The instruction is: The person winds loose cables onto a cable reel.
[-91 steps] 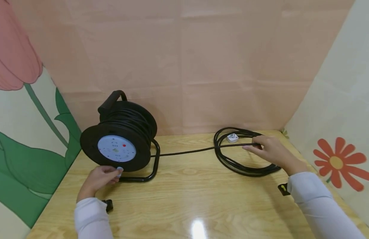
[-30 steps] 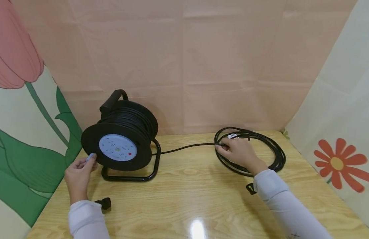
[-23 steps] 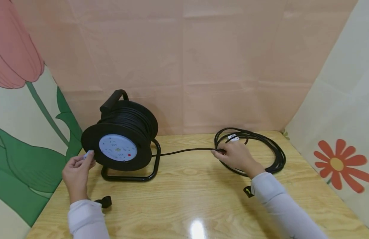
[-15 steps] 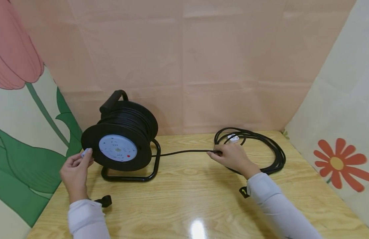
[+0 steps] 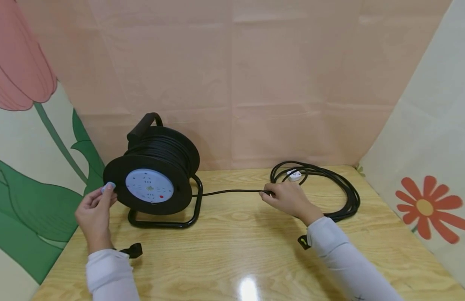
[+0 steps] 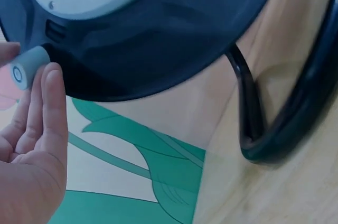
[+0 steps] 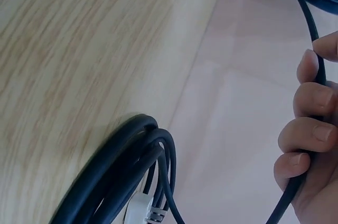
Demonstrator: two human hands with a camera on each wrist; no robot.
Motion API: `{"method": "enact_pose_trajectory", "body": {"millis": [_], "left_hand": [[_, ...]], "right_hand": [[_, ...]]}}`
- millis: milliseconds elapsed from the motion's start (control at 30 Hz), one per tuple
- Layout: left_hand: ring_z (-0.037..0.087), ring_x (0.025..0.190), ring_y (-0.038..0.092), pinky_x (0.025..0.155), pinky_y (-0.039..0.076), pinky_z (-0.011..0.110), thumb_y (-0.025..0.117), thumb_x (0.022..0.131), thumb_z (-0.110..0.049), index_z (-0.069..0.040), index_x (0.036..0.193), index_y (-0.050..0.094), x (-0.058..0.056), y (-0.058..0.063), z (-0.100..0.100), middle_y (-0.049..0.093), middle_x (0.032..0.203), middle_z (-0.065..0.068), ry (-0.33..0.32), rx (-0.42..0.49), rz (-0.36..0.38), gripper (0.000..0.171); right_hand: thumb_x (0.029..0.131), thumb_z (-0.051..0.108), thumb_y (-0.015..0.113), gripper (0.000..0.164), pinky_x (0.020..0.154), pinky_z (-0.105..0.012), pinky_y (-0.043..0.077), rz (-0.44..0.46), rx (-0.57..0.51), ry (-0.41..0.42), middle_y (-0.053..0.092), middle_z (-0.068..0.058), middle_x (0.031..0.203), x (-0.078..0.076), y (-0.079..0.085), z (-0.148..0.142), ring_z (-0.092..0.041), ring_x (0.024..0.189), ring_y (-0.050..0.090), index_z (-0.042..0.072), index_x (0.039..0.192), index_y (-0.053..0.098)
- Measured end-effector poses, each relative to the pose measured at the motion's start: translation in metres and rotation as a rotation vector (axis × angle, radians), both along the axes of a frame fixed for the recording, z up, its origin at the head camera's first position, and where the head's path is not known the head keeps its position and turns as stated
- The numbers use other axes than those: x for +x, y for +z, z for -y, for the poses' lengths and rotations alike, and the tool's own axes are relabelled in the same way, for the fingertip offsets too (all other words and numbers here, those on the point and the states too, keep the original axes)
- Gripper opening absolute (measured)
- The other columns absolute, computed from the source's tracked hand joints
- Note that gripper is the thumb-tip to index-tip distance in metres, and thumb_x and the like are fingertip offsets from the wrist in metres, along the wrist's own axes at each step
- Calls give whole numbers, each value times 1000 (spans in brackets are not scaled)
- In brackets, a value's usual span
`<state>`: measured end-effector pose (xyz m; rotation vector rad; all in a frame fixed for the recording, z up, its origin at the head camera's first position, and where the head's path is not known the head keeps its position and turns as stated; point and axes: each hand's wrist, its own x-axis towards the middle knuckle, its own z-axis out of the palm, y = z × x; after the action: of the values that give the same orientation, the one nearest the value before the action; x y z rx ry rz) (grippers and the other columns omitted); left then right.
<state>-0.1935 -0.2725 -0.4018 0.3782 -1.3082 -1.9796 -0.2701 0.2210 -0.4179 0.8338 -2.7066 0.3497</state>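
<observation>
A black cable reel stands on its tubular frame at the left of the table, its pale socket panel facing me. At the left edge of its flange, my left hand pinches a light blue-grey crank knob between thumb and fingers. A black cable runs from the drum across to the right, and my right hand grips it, fingers curled round it in the right wrist view. Behind that hand lies a loose cable coil, with a white plug inside its loops.
The wooden table meets a pink sheet at the back. Printed flower panels stand on both sides, with a red flower at right. A black strap hangs by the left wrist.
My left hand has carried the knob from the reel's bottom round to its left side, and the panel has turned clockwise. My right hand has moved left, holding the cable.
</observation>
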Motion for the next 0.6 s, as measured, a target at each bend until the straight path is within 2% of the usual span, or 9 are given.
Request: {"method": "enact_pose_trajectory", "body": {"millis": [133, 267, 433, 533, 600], "left_hand": [[12, 65, 70, 68, 58, 20, 87, 78, -13, 2, 98, 74, 1, 5, -2, 73, 77, 4, 2, -10, -16, 28], [10, 69, 70, 71, 57, 18, 88, 78, -15, 0, 104, 75, 3, 13, -5, 73, 80, 2, 24, -44, 12, 33], [7, 73, 68, 71, 53, 12, 87, 79, -25, -6, 110, 76, 2, 23, -15, 71, 85, -3, 124, -169, 82, 38], [6, 79, 65, 73, 51, 12, 84, 82, -31, -10, 115, 76, 3, 30, -24, 69, 91, -5, 190, -274, 131, 40], [7, 84, 63, 76, 51, 12, 82, 84, -32, -13, 118, 75, 3, 34, -29, 68, 95, -5, 212, -322, 148, 40]], "right_hand": [[99, 40, 62, 23, 45, -27, 28, -52, 14, 10, 44, 17, 55, 0, 0, 4, -5, 45, 36, 26, 80, 62], [97, 47, 63, 29, 57, -32, 37, -133, 64, -10, 52, 17, 60, 0, 2, 12, -4, 50, 40, 24, 81, 65], [96, 50, 64, 33, 55, -33, 37, -167, 81, -10, 51, 16, 58, -2, 4, 25, -6, 48, 39, 24, 76, 62], [95, 42, 66, 26, 51, -31, 35, -165, 46, 28, 50, 17, 60, -4, 3, 31, -5, 48, 39, 24, 76, 63], [93, 37, 68, 22, 49, -28, 36, -175, 39, 63, 53, 17, 62, -4, 2, 34, -4, 48, 40, 23, 77, 64]]}}
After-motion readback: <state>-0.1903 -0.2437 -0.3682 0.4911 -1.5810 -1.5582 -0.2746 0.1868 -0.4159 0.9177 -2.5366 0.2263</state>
